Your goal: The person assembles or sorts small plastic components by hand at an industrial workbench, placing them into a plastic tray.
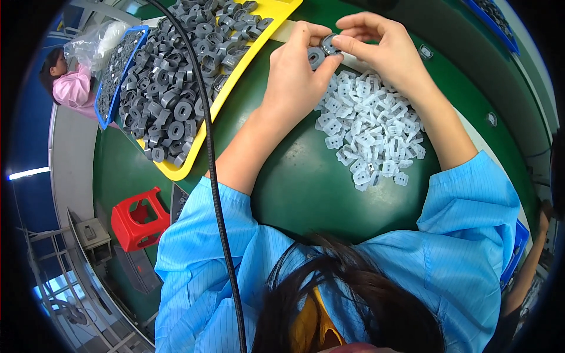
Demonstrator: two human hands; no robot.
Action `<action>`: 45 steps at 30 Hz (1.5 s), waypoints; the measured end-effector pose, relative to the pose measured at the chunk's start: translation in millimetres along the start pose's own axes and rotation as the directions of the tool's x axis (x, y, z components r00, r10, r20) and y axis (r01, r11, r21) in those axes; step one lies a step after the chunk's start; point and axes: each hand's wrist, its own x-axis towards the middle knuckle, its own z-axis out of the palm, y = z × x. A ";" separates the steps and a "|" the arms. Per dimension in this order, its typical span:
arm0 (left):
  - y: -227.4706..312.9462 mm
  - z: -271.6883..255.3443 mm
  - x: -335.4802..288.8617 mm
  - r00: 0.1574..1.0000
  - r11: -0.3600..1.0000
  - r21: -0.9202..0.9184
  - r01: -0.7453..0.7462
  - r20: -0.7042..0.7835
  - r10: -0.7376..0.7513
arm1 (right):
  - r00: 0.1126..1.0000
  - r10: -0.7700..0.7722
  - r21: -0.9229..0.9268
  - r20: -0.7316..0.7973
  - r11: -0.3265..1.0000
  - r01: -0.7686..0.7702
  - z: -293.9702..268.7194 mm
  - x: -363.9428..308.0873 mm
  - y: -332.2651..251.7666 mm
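My left hand (292,73) is closed around grey round plastic parts near the far edge of the green work table. One grey ring-shaped part (316,57) shows between its fingers. A second grey part (331,45) sits at the fingertips, where the thumb and fingers of my right hand (385,53) also grip it. What lies inside that second part is too small to make out. Just below both hands spreads a loose pile of translucent white plastic pieces (368,126) with small holes. To the left, a yellow tray (226,106) is heaped with grey plastic parts (176,112) of the same sort.
A black cable (209,147) hangs across the view in front of the tray. Left of the tray is a blue bin (105,120) of small dark parts, with a person in pink beyond. A red stool (141,220) stands lower left. Another person's arm (532,265) shows at right.
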 end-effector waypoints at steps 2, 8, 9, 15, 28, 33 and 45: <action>2.9 0.4 -2.3 0.999 0.999 -0.034 -0.040 -0.016 0.040 | 0.888 0.293 0.259 0.355 0.881 -0.395 -12.4 1.1 -10.2; -0.1 -16.1 7.9 0.981 0.988 0.060 -0.143 0.142 0.134 | 0.897 0.278 0.175 0.342 0.920 -0.352 -18.5 3.8 -4.9; -2.4 -17.8 8.0 0.974 0.984 0.012 -0.176 0.144 0.173 | 0.876 0.278 0.181 0.395 0.911 -0.371 -20.1 3.5 -6.7; -8.6 -21.5 7.2 0.952 0.987 -0.092 -0.133 0.264 0.153 | 0.873 0.241 0.069 0.425 0.953 -0.297 -16.2 0.8 -19.0; -6.1 -14.8 4.4 0.877 0.738 -0.495 0.458 0.387 -0.285 | 0.898 0.289 0.426 0.332 0.803 -0.416 -12.6 2.8 -31.6; -4.1 -11.6 2.9 0.976 0.997 0.081 0.021 0.213 -0.038 | 0.851 0.454 0.378 0.262 0.763 -0.524 -22.7 11.7 -5.2; -13.9 -12.0 3.8 0.843 0.712 -0.463 0.528 0.387 -0.374 | 0.939 0.151 -0.471 0.308 0.882 0.012 -39.0 -12.3 -42.0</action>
